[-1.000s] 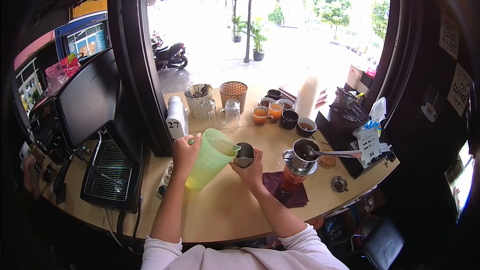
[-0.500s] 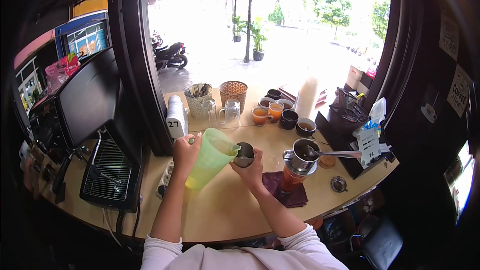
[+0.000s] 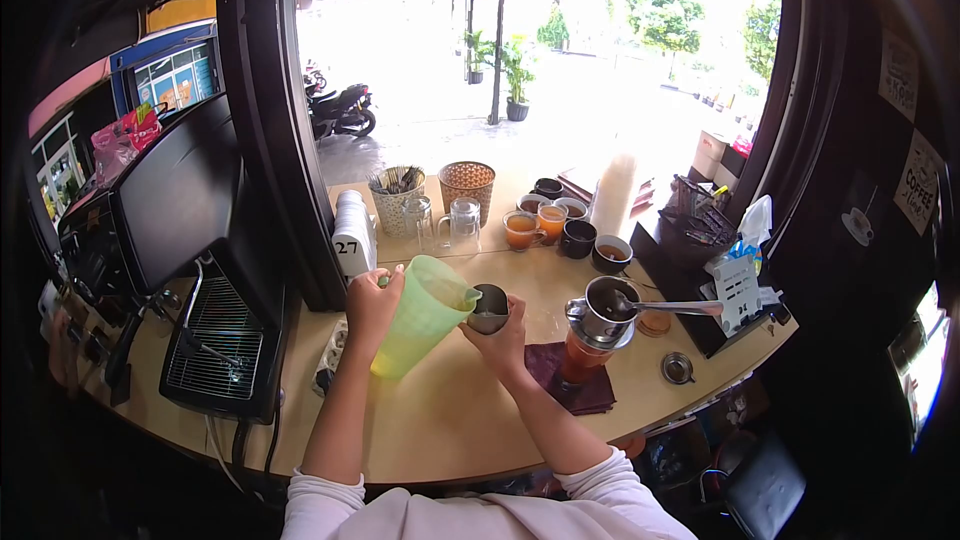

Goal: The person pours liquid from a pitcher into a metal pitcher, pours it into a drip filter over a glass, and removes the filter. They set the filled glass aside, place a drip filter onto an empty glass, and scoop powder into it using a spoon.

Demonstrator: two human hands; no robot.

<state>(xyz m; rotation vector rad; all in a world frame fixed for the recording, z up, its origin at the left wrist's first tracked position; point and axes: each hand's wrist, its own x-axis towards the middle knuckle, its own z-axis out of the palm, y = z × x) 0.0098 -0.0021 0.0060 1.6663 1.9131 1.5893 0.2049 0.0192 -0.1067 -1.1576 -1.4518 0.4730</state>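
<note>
My left hand [image 3: 372,305] is wrapped round the handle of a translucent green pitcher [image 3: 422,315], which tilts to the right. The pitcher's spout is at the rim of a small dark metal cup [image 3: 489,312], held by my right hand [image 3: 505,340] with the fingers curled round its side. What passes between spout and cup is too small to make out. Right of the cup, a metal drip filter [image 3: 590,326] with a spoon [image 3: 670,307] in it sits on a glass of reddish-brown drink [image 3: 583,360]. A folded maroon cloth [image 3: 540,362] lies under that glass.
Behind my hands stand glass mugs [image 3: 463,225], two woven baskets [image 3: 466,192] and several cups of drink [image 3: 520,231]. A coffee machine [image 3: 215,340] is at left, number stands [image 3: 352,240] beside the post. A small metal lid [image 3: 677,368] lies near the counter's right edge.
Almost nothing differs: both hands, the pitcher and the cup keep their places. The liquid showing in the cup looks slightly higher or lighter.
</note>
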